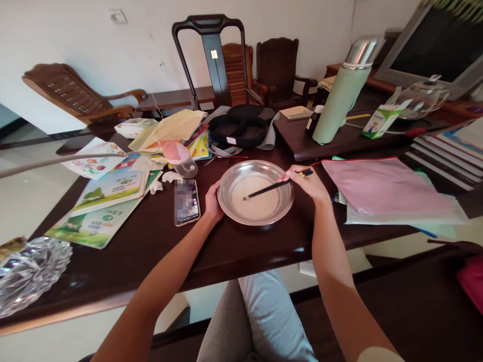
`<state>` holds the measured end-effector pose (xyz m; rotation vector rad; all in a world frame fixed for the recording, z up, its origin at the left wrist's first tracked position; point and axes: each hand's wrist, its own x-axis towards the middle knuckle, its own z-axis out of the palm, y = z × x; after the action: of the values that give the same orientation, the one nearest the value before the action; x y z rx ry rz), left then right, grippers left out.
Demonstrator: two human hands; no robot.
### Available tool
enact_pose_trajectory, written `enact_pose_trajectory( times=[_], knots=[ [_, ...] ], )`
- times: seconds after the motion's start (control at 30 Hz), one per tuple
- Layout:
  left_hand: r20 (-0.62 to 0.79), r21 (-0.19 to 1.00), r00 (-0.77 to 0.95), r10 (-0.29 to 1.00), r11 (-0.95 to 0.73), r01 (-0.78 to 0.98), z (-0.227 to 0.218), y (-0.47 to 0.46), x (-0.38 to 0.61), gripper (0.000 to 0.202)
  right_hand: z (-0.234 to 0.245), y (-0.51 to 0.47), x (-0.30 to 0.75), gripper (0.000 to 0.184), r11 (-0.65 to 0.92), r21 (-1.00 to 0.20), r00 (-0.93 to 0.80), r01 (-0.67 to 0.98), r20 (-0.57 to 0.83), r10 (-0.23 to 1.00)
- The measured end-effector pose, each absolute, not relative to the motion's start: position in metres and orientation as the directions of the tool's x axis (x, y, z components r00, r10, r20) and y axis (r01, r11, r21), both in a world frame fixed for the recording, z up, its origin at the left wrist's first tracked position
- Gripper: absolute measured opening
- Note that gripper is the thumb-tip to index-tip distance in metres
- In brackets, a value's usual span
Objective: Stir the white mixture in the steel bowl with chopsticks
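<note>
A round metal bowl with a wide rim stands on the dark table in front of me, with pale whitish liquid in its bottom. My left hand grips the bowl's left rim, its fingers partly hidden behind and below the edge. Over the right rim, my right hand is closed around black chopsticks. Their tips reach down into the liquid near the bowl's middle. Just left of my left hand lies a phone with a blurred screen.
Left are booklets, crumpled tissue, a pink-topped cup and a glass dish. A black case lies behind the bowl. Right are a pink pouch, a tall green thermos, a small box and stacked books.
</note>
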<state>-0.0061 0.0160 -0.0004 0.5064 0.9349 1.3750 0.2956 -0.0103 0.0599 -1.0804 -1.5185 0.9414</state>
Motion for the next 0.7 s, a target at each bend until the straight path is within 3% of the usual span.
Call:
enact_pose_trajectory(
  times=[0.2,0.43,0.63,0.7],
  knots=[
    [-0.254,0.779,-0.043,0.966,0.178,-0.601,0.000,0.016,-0.005,0.023,0.055,-0.013,0.312,0.058,0.311,-0.936,0.195,0.166,0.340,0.920],
    [-0.261,0.784,-0.061,0.964,0.175,-0.595,0.000,0.015,-0.006,0.022,0.062,-0.012,0.296,0.053,0.280,-0.946,-0.098,0.164,0.267,0.959],
    [-0.260,0.780,-0.052,0.964,0.178,-0.600,0.003,0.014,-0.004,0.022,0.056,-0.013,0.310,0.054,0.294,-0.941,0.176,0.167,0.322,0.930],
    [-0.261,0.777,-0.045,0.964,0.182,-0.602,0.004,0.014,-0.004,0.023,0.056,-0.014,0.312,0.057,0.294,-0.944,0.165,0.150,0.317,0.934]
  ],
)
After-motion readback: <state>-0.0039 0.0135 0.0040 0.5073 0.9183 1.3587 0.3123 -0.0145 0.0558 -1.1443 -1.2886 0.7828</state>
